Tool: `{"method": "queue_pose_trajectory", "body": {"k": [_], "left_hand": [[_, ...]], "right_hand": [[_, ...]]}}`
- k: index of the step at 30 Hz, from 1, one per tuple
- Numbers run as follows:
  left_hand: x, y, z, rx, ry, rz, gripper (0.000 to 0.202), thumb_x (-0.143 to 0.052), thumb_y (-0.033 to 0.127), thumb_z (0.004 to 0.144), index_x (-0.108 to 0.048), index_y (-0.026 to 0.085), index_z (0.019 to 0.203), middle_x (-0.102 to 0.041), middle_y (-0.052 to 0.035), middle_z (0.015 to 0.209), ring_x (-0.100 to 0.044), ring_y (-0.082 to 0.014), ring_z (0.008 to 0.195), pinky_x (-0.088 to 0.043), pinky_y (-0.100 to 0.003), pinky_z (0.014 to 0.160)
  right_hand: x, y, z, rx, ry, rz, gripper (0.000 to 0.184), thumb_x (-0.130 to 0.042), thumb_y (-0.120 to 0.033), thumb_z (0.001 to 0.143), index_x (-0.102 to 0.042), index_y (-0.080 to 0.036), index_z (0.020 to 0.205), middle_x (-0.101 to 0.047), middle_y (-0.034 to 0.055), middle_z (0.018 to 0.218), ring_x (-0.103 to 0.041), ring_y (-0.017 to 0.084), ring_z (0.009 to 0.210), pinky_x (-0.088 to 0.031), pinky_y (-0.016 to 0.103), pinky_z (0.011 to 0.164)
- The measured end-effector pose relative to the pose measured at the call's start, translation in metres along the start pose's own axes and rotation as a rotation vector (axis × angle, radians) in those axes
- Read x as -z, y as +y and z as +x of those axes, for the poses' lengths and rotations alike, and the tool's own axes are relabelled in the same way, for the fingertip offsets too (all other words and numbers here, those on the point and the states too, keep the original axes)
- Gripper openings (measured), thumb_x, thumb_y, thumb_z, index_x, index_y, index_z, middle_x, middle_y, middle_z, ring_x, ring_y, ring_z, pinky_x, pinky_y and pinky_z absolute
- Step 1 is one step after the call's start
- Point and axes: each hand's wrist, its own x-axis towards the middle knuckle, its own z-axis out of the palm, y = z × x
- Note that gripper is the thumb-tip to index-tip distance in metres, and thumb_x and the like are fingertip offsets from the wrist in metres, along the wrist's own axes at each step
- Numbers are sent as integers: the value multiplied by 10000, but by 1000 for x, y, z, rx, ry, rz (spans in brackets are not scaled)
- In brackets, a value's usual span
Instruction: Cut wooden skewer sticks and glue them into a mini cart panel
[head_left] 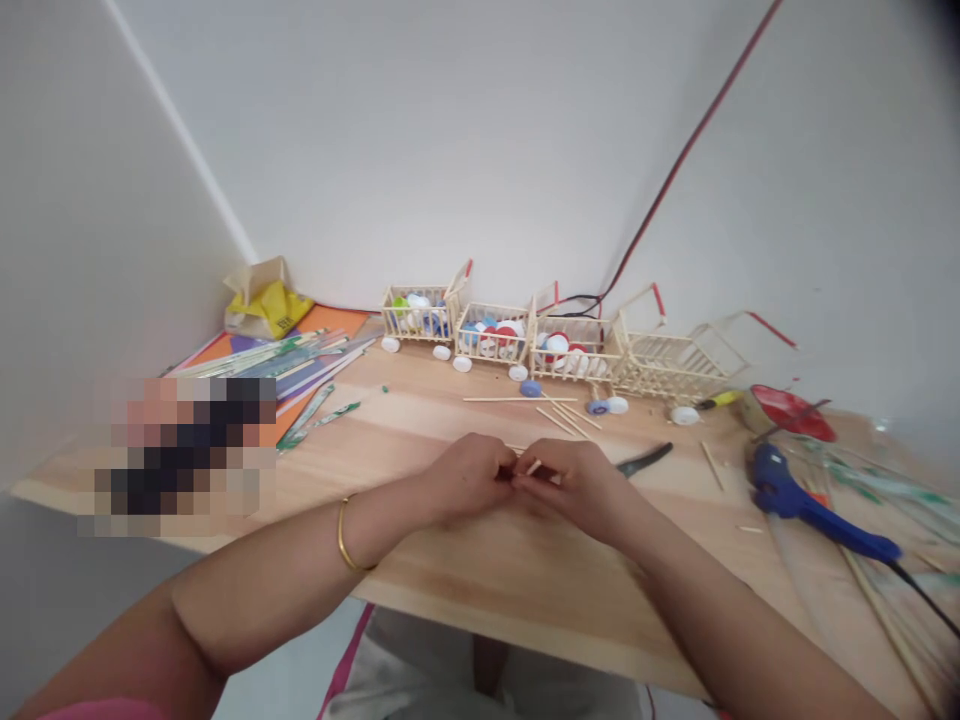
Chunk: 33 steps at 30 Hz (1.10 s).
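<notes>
Above the front part of the wooden table, my left hand and my right hand meet with fingertips pinched together. A short pale wooden stick pokes out between the fingers of my right hand. What my left fingertips pinch is hidden. Just beyond the hands lie loose thin sticks. A dark-handled tool lies partly behind my right hand. Farther back stand small stick-built carts with bottle-cap wheels: one cart holds colored caps, and another cart at the right looks unfilled.
On the right lies a blue hot glue gun with its cord, near a red dish-like object and clear wrappers. Packaged sticks and a yellow bag sit at the back left. A blurred-out patch covers the left edge.
</notes>
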Motion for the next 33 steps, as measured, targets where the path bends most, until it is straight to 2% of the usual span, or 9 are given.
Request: {"method": "queue_pose_trajectory", "body": {"k": [3, 6, 11, 15, 19, 24, 27, 31, 33], "left_hand": [[0, 0, 0, 53, 35, -26, 162, -583, 262, 713, -623, 152, 602, -579, -8, 563, -485, -126, 545, -269, -233, 518], [0, 1, 1, 33, 99, -80, 165, -565, 279, 742, -625, 163, 641, -587, -6, 632, -512, -127, 606, -306, -226, 560], [-2, 3, 3, 31, 53, 4, 171, -575, 236, 724, -575, 166, 568, -553, -3, 610, -505, -137, 625, -307, -236, 583], [-3, 4, 3, 5, 68, 69, 193, -562, 257, 751, -572, 168, 580, -542, -11, 616, -498, -144, 635, -301, -245, 591], [-3, 5, 4, 44, 47, 111, 192, -577, 268, 739, -564, 168, 576, -548, -15, 619, -498, -148, 627, -291, -249, 581], [-2, 5, 4, 12, 57, 138, 198, -550, 267, 767, -586, 162, 603, -560, -29, 639, -507, -157, 654, -301, -254, 596], [-3, 4, 4, 38, 39, 173, 179, -558, 258, 751, -599, 160, 608, -563, -28, 628, -499, -154, 624, -290, -254, 573], [-3, 3, 4, 45, 39, 126, 177, -554, 263, 754, -631, 149, 643, -588, -25, 646, -506, -148, 632, -305, -248, 579], [0, 4, 3, 75, 40, -1, 182, -568, 280, 746, -648, 137, 667, -598, -20, 655, -507, -140, 630, -325, -238, 578]], "right_hand": [[2, -3, 0, 40, 26, -24, 66, -590, -223, 799, -641, -193, 771, -645, 18, 738, -569, 132, 667, -396, 243, 617], [4, -3, 0, 67, 71, -51, 71, -588, -229, 808, -634, -187, 774, -639, 27, 752, -563, 131, 684, -386, 238, 627], [2, 0, 0, 73, 11, -87, 79, -622, -203, 781, -606, -177, 708, -621, 12, 698, -543, 121, 639, -354, 224, 592], [3, -1, 1, 122, 23, -123, 78, -595, -209, 809, -604, -171, 741, -630, 39, 755, -555, 134, 695, -359, 230, 622], [6, -2, 2, 89, -19, -145, 98, -610, -218, 800, -597, -161, 721, -624, 36, 713, -547, 137, 658, -352, 229, 597], [4, 0, 3, 120, 15, -129, 95, -586, -232, 821, -606, -166, 756, -636, 43, 763, -555, 135, 693, -367, 228, 628], [1, 1, 5, 89, 10, -123, 114, -610, -249, 802, -605, -165, 725, -629, 35, 713, -540, 130, 647, -358, 227, 600], [4, 2, 5, 64, 11, -71, 114, -618, -238, 791, -619, -161, 707, -638, 28, 704, -548, 122, 644, -365, 226, 604], [9, 3, 3, 33, 35, 36, 138, -614, -264, 794, -623, -159, 705, -637, 23, 692, -554, 117, 634, -380, 225, 597]]}}
